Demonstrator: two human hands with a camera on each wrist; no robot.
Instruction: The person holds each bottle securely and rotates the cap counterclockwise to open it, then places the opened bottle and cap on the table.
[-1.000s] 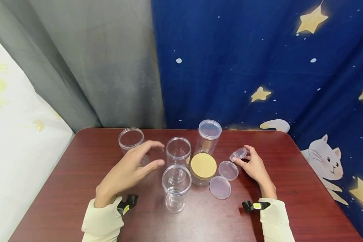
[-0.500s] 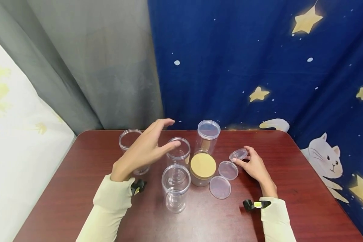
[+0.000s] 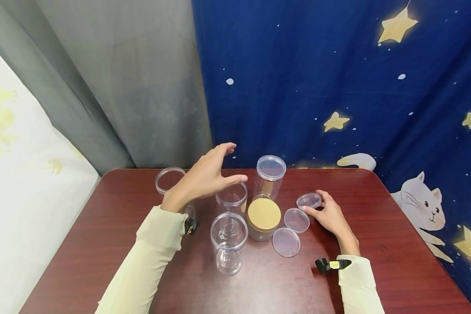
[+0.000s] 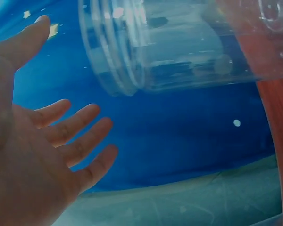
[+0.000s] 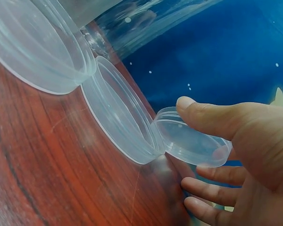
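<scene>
My left hand [image 3: 204, 174] hovers over the back of the table with its fingers spread and its palm holding nothing. Under and beside it stands an open clear jar [image 3: 235, 204], partly hidden by the hand. The left wrist view has a clear jar [image 4: 179, 52] beyond the fingers, apart from them. My right hand [image 3: 332, 218] pinches a clear round lid [image 3: 308, 200] between thumb and fingers, tilted up at the table's right. Two more clear lids lie flat nearby, one just beside it [image 3: 296, 220] and one nearer me [image 3: 286, 242].
Another open clear jar [image 3: 228, 235] stands at the front middle, and one more [image 3: 169, 178] at the back left. A jar with a yellow lid [image 3: 264, 214] and a tall jar with a clear lid [image 3: 271, 170] stand close together. Curtains hang behind the table [image 3: 377, 244].
My left hand has moved right and farther back, from beside the back left jar to above the middle one. The right hand keeps its pinch on the lid and has barely shifted.
</scene>
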